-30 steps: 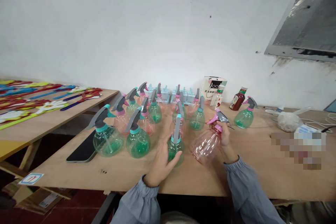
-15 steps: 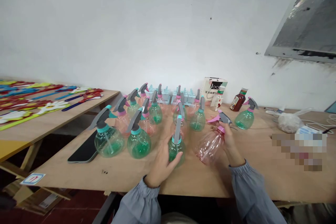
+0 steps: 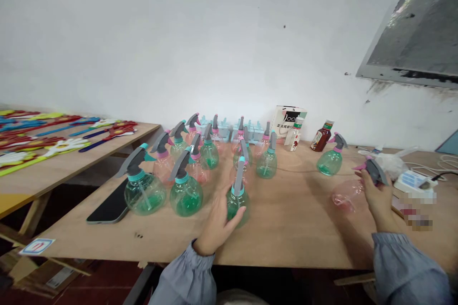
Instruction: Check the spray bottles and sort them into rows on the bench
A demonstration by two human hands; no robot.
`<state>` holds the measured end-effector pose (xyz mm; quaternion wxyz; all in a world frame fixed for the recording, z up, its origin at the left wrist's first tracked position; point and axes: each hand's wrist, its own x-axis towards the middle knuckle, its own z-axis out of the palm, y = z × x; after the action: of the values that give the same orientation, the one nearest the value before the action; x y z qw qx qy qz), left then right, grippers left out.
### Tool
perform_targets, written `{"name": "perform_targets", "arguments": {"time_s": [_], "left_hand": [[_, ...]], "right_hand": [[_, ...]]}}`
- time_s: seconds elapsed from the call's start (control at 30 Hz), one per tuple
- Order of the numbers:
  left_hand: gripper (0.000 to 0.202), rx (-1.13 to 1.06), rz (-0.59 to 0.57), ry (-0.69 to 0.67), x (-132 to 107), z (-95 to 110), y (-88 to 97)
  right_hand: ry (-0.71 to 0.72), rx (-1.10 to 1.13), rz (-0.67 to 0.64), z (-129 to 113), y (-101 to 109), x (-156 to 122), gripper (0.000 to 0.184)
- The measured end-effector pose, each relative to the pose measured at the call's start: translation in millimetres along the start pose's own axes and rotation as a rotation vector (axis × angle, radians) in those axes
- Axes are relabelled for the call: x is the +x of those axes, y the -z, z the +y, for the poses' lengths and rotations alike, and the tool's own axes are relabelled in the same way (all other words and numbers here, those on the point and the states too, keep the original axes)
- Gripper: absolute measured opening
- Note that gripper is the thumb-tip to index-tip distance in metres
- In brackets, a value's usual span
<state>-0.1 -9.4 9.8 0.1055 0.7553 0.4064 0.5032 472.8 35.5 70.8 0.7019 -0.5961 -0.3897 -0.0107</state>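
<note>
My left hand (image 3: 219,221) is wrapped round the side of a green spray bottle (image 3: 236,200) with a grey trigger head and turquoise collar, upright near the table's front. Over on the right, my right hand (image 3: 378,198) grips a pink spray bottle (image 3: 347,196) by its grey and pink head; the bottle leans, its round body pointing left. Several other green and pink spray bottles stand in rows beyond and left of my left hand, among them a green one (image 3: 186,195). A green bottle with a pink collar (image 3: 329,161) stands apart, left of my right hand.
A phone (image 3: 109,205) lies at the left. Behind stand a printed box (image 3: 284,126), a small clear bottle (image 3: 295,134) and a brown sauce bottle (image 3: 321,137). A power strip (image 3: 411,181) with cables lies at the right. Colourful hand-shaped items (image 3: 67,145) cover the left table.
My right hand has carried the pink spray bottle to the right, past the lone green bottle. My left hand stays on its green spray bottle.
</note>
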Motion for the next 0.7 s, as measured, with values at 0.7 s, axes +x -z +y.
{"name": "perform_targets", "arguments": {"time_s": [0.7], "left_hand": [[0.059,0.011,0.0,-0.002,0.4,1.3,0.7]], "right_hand": [[-0.042,-0.359,0.03,74.3,-3.4,0.0,0.086]]}}
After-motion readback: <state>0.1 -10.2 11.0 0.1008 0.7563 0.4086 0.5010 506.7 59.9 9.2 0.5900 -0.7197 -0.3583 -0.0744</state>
